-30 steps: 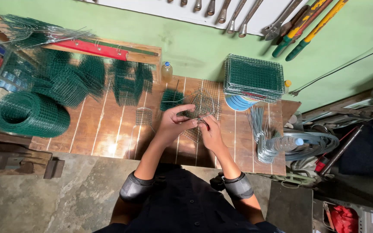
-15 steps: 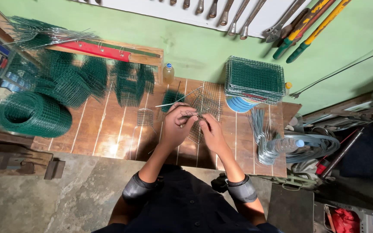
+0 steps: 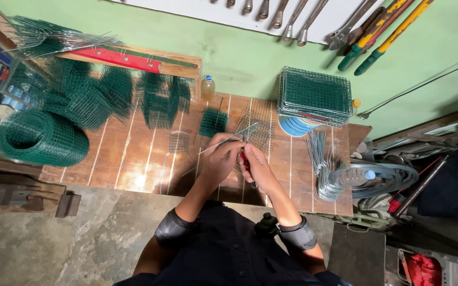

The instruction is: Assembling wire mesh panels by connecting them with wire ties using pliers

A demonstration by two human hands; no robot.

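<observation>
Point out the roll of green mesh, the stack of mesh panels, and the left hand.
roll of green mesh (image 3: 41,139), head view, on its curved outer side.
stack of mesh panels (image 3: 315,95), head view, middle of the top panel.
left hand (image 3: 221,157), head view, back of the hand.

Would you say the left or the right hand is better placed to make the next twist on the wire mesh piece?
Probably the right hand: it holds a red-handled tool against the wire mesh piece, while the left hand is occupied steadying it.
</observation>
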